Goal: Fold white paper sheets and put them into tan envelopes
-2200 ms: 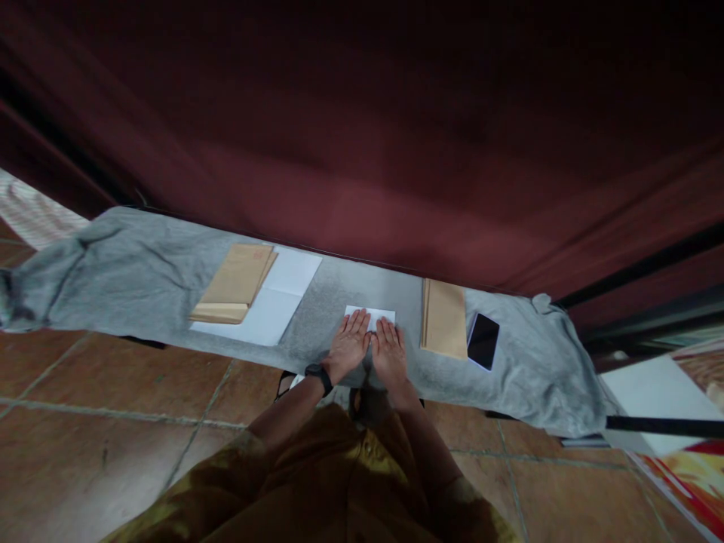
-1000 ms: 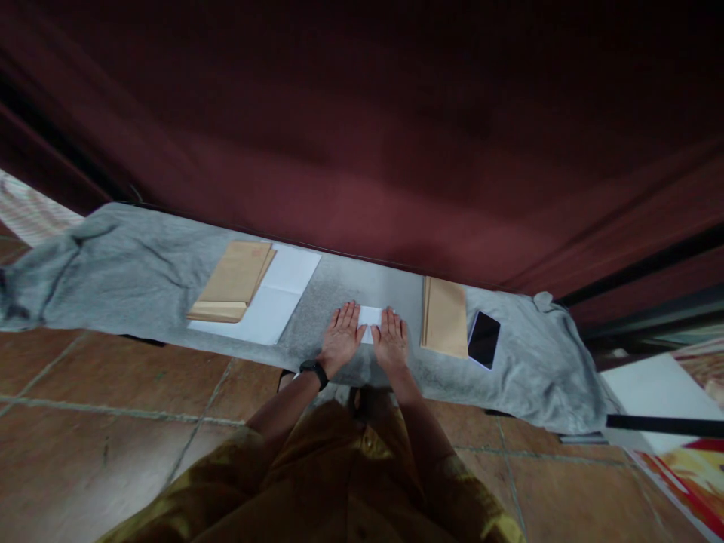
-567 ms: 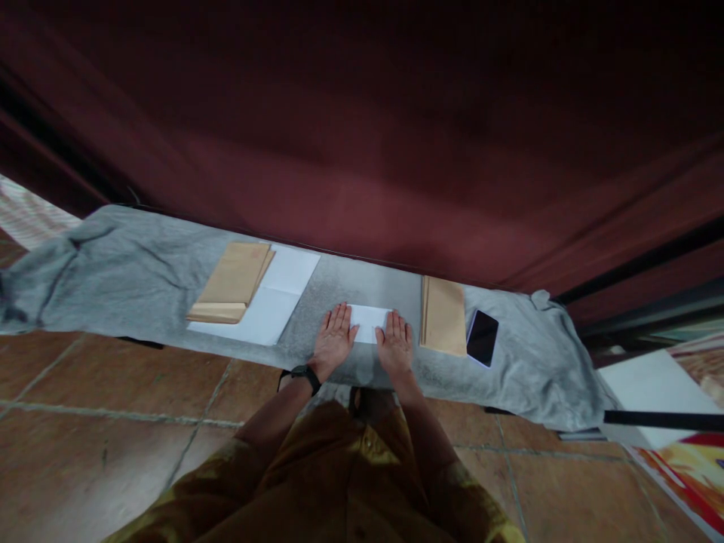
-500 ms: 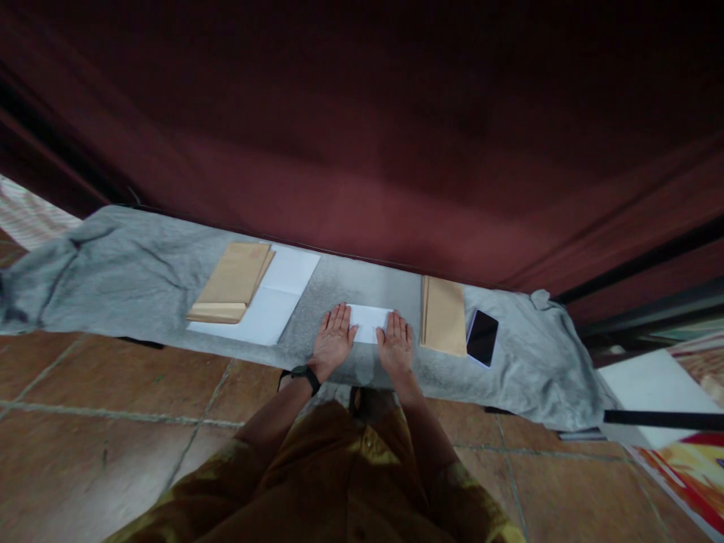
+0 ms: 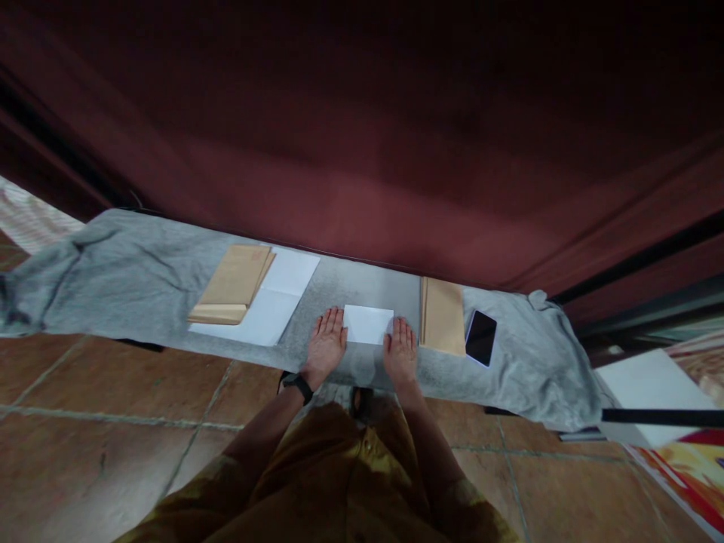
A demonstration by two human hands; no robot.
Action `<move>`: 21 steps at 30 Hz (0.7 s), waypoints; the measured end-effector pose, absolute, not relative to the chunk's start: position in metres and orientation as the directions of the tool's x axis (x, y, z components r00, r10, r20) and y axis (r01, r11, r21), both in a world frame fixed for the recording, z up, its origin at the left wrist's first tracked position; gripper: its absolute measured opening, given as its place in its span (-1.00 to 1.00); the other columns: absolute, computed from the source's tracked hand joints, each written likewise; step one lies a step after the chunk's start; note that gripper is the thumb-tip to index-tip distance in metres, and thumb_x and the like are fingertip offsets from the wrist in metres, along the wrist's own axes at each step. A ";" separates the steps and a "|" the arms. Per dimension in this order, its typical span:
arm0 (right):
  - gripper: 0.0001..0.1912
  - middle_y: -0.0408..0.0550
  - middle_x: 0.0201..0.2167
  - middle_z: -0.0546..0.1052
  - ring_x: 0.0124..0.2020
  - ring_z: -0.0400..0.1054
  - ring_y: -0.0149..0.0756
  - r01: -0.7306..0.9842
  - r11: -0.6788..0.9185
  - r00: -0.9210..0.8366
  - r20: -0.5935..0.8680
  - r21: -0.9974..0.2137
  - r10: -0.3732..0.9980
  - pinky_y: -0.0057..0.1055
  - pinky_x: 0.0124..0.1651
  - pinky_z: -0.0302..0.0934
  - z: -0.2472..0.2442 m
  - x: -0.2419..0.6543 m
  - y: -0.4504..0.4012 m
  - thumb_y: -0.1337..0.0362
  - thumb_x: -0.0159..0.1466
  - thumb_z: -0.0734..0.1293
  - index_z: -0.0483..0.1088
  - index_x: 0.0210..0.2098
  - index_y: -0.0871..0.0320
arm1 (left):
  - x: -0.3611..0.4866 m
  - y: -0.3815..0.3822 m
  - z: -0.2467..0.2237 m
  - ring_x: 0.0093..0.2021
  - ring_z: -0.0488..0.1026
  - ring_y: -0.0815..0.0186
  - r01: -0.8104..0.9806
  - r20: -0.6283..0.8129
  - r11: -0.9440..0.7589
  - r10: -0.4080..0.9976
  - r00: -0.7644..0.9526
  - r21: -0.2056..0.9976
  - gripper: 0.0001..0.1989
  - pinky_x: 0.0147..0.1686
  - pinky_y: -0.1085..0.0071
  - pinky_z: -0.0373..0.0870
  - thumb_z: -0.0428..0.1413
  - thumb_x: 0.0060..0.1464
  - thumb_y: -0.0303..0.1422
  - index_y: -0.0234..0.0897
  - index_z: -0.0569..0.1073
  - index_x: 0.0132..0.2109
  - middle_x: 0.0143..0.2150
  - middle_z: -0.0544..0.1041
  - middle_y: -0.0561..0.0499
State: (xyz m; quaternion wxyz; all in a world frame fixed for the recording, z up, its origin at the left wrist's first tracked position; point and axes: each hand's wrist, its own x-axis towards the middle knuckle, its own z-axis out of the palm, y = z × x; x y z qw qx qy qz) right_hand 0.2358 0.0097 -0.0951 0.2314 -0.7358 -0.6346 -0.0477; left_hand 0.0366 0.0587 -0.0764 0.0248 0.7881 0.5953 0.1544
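A small folded sheet of white paper (image 5: 369, 324) lies flat on the grey cloth between my two hands. My left hand (image 5: 328, 341) rests flat just beside the paper's left edge, its fingers stretched out and pointing away from me. On the other side, my right hand (image 5: 401, 350) lies flat with fingers extended, its thumb side at the paper's right edge. Neither hand grips anything. A stack of brown envelopes (image 5: 443, 315) is close to the right of my right hand.
To the left, more brown envelopes (image 5: 231, 283) lie over larger white sheets (image 5: 278, 302). A phone (image 5: 481, 338) sits right of the right-hand stack. The grey cloth (image 5: 141, 279) covers a narrow bench along a dark red surface (image 5: 362, 204). A white board (image 5: 650, 385) stands at far right.
Both hands have slid outward off the folded paper, my left hand to the left and my right hand slightly right and toward me. More of the paper now shows.
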 end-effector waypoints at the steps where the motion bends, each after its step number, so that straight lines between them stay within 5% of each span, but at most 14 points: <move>1: -0.43 0.31 0.42 0.27 0.45 0.10 -0.03 0.957 -0.065 0.170 0.363 -0.284 0.916 0.01 0.43 0.04 -0.094 0.233 0.008 0.27 0.53 0.02 0.12 0.44 0.40 | 0.038 0.057 -0.076 0.50 0.13 0.07 0.925 0.226 -0.299 0.942 0.248 0.233 -0.41 0.46 0.05 0.08 -0.26 0.43 -0.28 -0.49 0.18 0.46 0.48 0.22 -0.26; 8: -0.44 0.16 0.46 0.22 0.48 0.05 -0.17 0.934 0.188 -0.106 0.267 -0.305 0.958 -0.08 0.48 -0.01 -0.086 0.205 0.000 0.31 0.52 0.01 0.13 0.46 0.31 | 0.059 0.038 -0.076 0.52 0.06 0.18 0.815 0.214 -0.533 0.844 0.492 0.226 -0.42 0.47 0.10 0.09 -0.23 0.41 -0.37 -0.36 0.13 0.49 0.50 0.20 -0.14; 21: -0.41 0.33 0.45 0.20 0.46 0.09 0.01 0.976 0.064 -0.008 0.255 -0.210 0.967 0.05 0.43 0.03 -0.084 0.220 -0.019 0.23 0.52 0.12 0.09 0.46 0.38 | 0.035 0.018 -0.077 0.52 0.07 0.04 0.863 0.234 -0.479 0.868 0.438 0.160 -0.32 0.46 0.04 0.08 -0.14 0.42 -0.11 -0.49 0.12 0.48 0.49 0.18 -0.30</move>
